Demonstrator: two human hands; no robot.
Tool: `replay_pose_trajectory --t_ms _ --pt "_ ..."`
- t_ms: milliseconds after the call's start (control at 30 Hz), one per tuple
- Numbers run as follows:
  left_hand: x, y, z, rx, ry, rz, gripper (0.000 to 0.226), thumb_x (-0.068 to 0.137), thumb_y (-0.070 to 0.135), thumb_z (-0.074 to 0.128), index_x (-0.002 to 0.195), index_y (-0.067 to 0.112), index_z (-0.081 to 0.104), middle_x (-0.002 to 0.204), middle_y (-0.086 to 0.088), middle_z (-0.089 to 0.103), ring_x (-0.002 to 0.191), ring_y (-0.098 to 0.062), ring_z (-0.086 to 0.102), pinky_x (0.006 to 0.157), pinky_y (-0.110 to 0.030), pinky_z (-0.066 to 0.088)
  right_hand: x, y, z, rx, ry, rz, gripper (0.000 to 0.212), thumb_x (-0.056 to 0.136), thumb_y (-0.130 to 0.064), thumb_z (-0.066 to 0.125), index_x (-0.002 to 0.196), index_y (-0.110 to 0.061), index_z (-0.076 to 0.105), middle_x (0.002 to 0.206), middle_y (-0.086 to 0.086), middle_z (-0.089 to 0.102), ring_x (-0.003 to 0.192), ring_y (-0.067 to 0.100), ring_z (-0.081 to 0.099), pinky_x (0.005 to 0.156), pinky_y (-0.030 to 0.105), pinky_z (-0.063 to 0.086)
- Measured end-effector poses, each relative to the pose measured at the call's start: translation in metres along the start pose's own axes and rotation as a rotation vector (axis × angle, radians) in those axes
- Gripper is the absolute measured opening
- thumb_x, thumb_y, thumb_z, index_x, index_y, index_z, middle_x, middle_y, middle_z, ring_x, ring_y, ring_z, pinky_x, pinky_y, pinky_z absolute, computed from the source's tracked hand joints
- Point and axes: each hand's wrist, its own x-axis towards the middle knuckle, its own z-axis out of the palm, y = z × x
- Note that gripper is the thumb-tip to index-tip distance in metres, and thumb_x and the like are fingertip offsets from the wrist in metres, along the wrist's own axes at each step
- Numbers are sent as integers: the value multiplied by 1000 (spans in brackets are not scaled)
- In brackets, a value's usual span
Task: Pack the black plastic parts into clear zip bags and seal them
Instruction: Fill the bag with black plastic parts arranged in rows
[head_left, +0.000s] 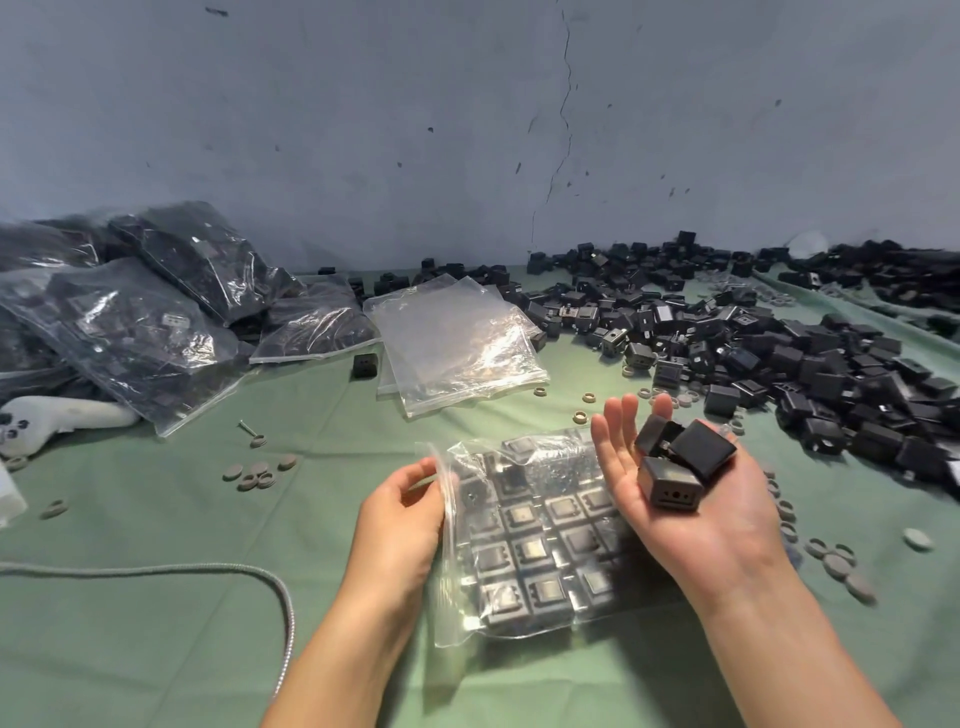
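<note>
left hand (400, 519) pinching, right hand (691, 535) palm-up, flat

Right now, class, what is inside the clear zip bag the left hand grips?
Black plastic parts lie in neat rows inside the zip bag. The right hand, carrying three loose parts, covers the bag's right side, so that part is hidden.

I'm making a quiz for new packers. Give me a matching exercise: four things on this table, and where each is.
1 three black parts; 2 empty bags; 3 filled bags; 4 left hand
A piled far left; B resting on the right hand; C pinching the part-filled bag; D stacked mid-table
Pairs: 1-B, 2-D, 3-A, 4-C
</note>
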Motion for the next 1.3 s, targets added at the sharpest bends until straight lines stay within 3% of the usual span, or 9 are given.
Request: replay_pose_trajectory --t_ms 100,200,333,467,600,800,967,1133,1300 --pt "2 2 2 -33 30 -14 27 91 11 68 117 15 62 84 -1 77 69 -11 71 58 -21 53 0 -3 0 8 -5 -14 28 98 -30 46 105 -14 68 111 12 69 96 33 72 76 50 61" --pt "3 5 1 -177 68 -38 17 99 9 52 112 14 61 79 -2 77 65 -8 71 57 -21 54 0 -6 1 11 -8 -27 29 98 -29 45 106 -14 67 109 13 69 95 33 72 76 50 61" --pt "1 5 2 -196 -8 -40 27 98 16 56 124 11 57 99 -9 72 77 -10 72 71 -29 58 1 -5 2 4 1 -26 28 98 -29 45 104 -14 68 112 12 69 95 32 72 76 49 61" --pt "2 9 5 -239 -45 -43 41 93 10 61 133 13 51 88 -2 76 78 -7 73 74 -24 54 0 -2 2 -5 -2 -11 26 96 -29 47 104 -15 67 112 11 69 96 31 72 78 48 61" --pt "5 8 7 -212 -66 -30 57 89 11 68 141 17 46 103 -6 75 87 -7 73 87 -26 53 0 -1 2 -17 -1 -5 26 96 -30 47 105 -15 67 110 11 69 97 30 71 80 48 60" --pt "11 5 7 -42 -72 21 57 92 8 63 144 23 41 87 10 76 81 -4 68 78 -21 48 1 -2 1 -13 8 -16 26 95 -31 48 105 -16 67 110 11 69 96 30 71 81 47 60" --pt "11 11 12 -81 -141 -19 71 88 -11 57 148 20 34 114 -2 73 87 -16 69 68 -20 56 3 -1 1 -10 15 -19 26 94 -30 48 103 -16 68 111 11 69 95 29 72 81 47 60" --pt "9 14 10 -295 -226 -105 75 90 -23 39 150 22 34 120 -21 66 96 -32 73 76 -33 59 6 3 0 -10 12 -10 27 95 -29 47 105 -14 68 110 12 69 96 31 72 81 48 60" --pt "9 20 8 -369 -239 -174 71 88 -22 40 146 20 39 119 -24 66 99 -34 72 78 -36 59 9 7 0 -16 22 1 27 95 -29 47 107 -15 68 109 12 70 97 32 72 84 48 58"
